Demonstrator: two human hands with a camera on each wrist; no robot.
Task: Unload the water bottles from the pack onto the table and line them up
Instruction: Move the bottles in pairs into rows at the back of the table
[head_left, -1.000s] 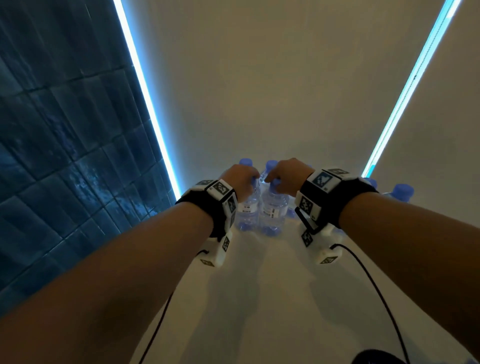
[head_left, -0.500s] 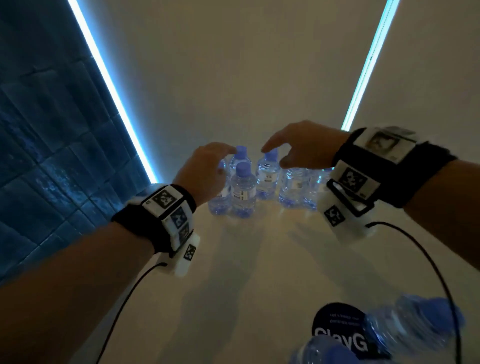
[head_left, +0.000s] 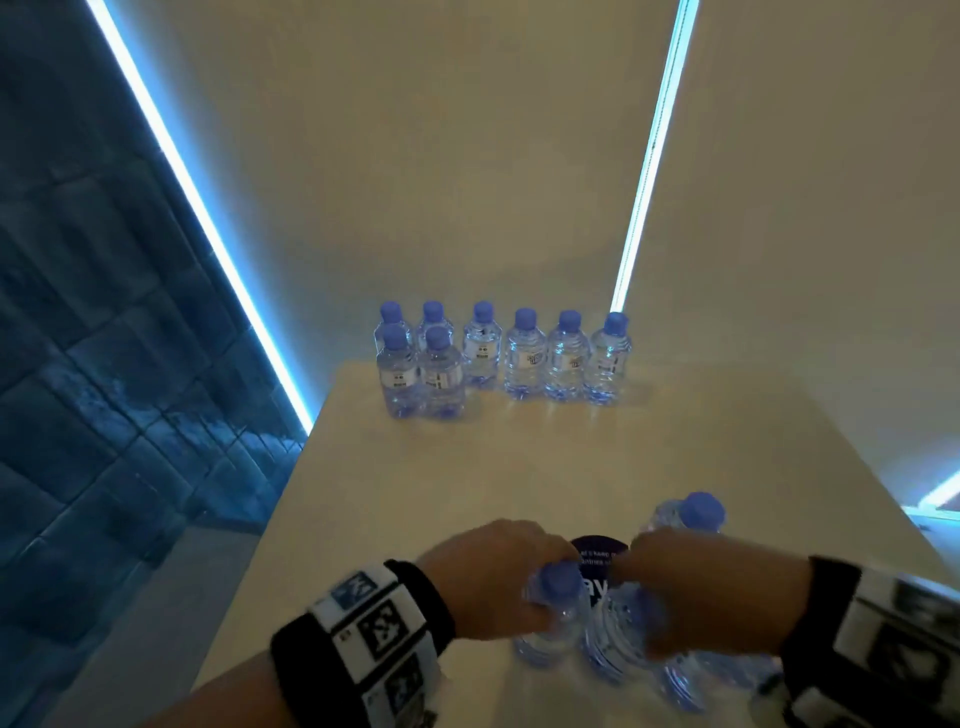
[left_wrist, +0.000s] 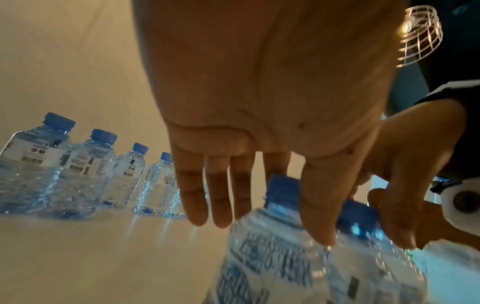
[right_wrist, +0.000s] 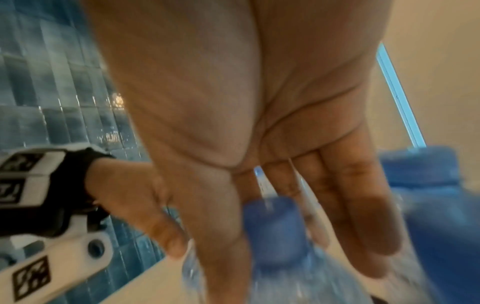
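Several clear water bottles with blue caps stand in a row (head_left: 524, 358) at the table's far end, two more (head_left: 421, 376) in front of its left end. The pack's bottles (head_left: 623, 639) cluster at the near edge. My left hand (head_left: 498, 582) reaches over the leftmost pack bottle (head_left: 558, 587); in the left wrist view its cap (left_wrist: 283, 189) sits between straight fingers (left_wrist: 197, 195) and the thumb. My right hand (head_left: 675, 587) hovers over the neighbouring bottle, whose cap (right_wrist: 275, 222) lies under straight fingers (right_wrist: 358, 205). Both views are blurred.
A dark round printed label (head_left: 597, 551) lies among the pack bottles, and one more capped bottle (head_left: 701, 512) stands behind my right hand. The pale table (head_left: 415, 493) ends at a left edge beside dark blue tiles (head_left: 104, 415). Lit strips run up the walls.
Both hands let go of the two front bottles at the far left and pulled back to the pack at the near edge.
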